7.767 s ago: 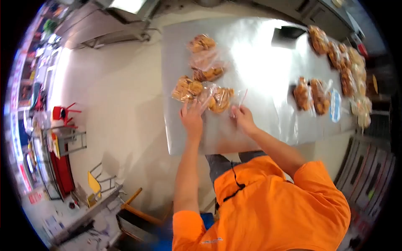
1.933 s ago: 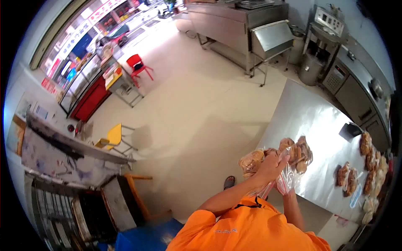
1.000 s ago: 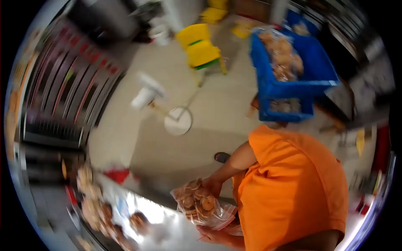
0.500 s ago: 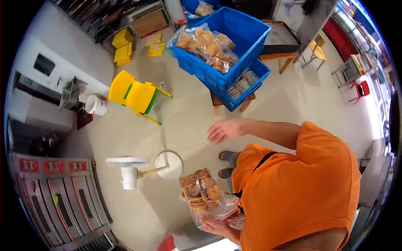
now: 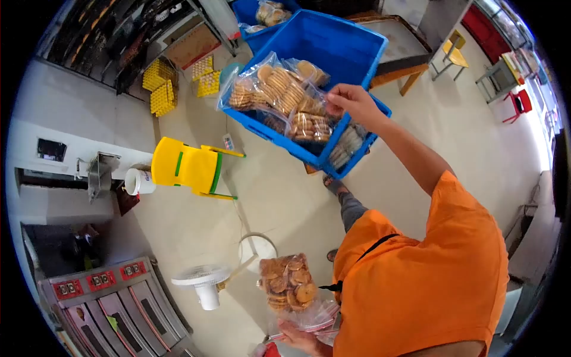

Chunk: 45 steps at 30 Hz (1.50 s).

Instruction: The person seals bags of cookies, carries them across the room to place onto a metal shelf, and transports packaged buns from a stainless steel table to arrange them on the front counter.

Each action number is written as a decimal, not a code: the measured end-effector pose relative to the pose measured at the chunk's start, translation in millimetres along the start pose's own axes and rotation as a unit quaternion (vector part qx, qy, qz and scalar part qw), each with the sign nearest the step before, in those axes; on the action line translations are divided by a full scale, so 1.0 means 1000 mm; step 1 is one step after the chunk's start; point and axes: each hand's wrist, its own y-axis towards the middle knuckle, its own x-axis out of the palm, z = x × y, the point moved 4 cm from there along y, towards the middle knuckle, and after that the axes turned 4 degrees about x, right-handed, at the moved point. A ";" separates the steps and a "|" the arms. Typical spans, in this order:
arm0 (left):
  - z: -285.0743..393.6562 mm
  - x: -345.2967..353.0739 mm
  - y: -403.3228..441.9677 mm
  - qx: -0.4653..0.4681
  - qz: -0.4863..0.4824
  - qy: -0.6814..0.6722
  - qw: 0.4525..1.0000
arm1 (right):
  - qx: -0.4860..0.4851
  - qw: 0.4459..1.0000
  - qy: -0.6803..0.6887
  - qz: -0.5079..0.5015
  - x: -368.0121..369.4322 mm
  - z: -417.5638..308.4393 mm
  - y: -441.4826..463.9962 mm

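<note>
A: What's at the left?

B: A smooth yellow chair (image 5: pixel 187 166), then a round white fan (image 5: pixel 201 275). Next, at bottom centre, the bag (image 5: pixel 289 282): clear, limp plastic around thin brown discs (image 5: pixel 306 293).

A: How is it held?

B: The left hand (image 5: pixel 299 338) grips its zip end, fingers below the discs. I'd call that right: pinch the zip end, keep weight off anything brittle.

A: Further over?

B: Glossy packs (image 5: pixel 312 128) of pale, round-edged biscuits (image 5: pixel 282 83), heaped in a hard blue crate (image 5: pixel 348 47).

A: And the right hand (image 5: pixel 350 104)?

B: Half-curled at the packs' edge; I can't tell if it's gripping. Slick film wants a light, full-finger hold.
</note>
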 end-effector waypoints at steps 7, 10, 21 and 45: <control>0.054 0.109 -0.016 -0.034 0.201 0.069 0.977 | -0.040 0.982 -0.182 0.007 -0.008 0.051 0.237; 0.071 0.141 -0.021 -0.059 0.214 0.104 0.970 | 0.018 0.979 -0.203 -0.028 0.015 0.059 0.284; 0.050 0.149 0.008 0.005 0.105 0.217 0.970 | 0.102 0.985 0.071 -0.119 0.008 0.020 0.223; 0.069 0.198 -0.008 0.007 0.106 0.235 0.966 | 0.084 0.962 -0.061 0.252 -0.250 0.147 0.310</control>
